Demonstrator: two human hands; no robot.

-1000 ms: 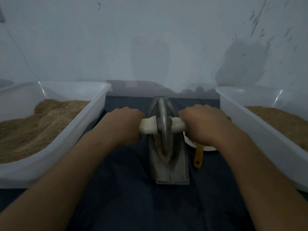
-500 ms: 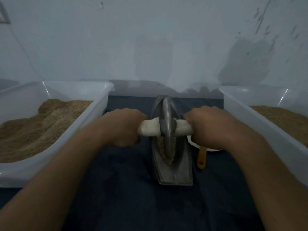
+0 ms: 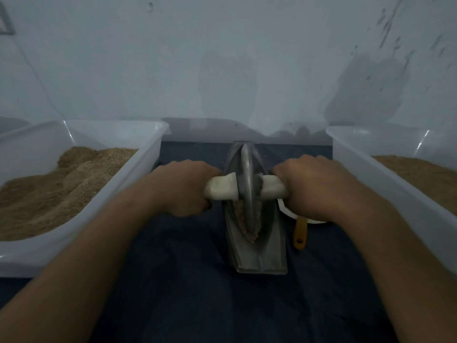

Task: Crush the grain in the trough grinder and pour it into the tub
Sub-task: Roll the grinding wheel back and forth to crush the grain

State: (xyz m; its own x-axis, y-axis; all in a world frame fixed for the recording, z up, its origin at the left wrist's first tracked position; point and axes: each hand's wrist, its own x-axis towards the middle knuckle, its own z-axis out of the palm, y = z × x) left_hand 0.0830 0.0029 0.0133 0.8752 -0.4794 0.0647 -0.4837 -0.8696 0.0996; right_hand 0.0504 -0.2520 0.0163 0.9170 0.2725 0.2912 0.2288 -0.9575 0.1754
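A grey metal trough grinder (image 3: 259,253) stands lengthwise on the dark cloth in the middle. A metal wheel (image 3: 248,189) sits upright in its groove, on brown crushed grain (image 3: 251,231). A pale axle handle (image 3: 221,188) runs through the wheel from side to side. My left hand (image 3: 184,188) grips the handle's left end and my right hand (image 3: 314,188) grips its right end. A white tub (image 3: 148,154) at the left holds a heap of brown grain. Another white tub (image 3: 351,154) at the right holds a flatter layer.
A white dish (image 3: 286,209) with a yellow-handled scoop (image 3: 300,233) lies just right of the grinder, partly under my right hand. A pale wall rises close behind the tubs. Dark blue cloth (image 3: 197,305) covers the surface in front.
The wheel and both hands have rolled slightly towards me along the trough. The camera view has shifted a little.
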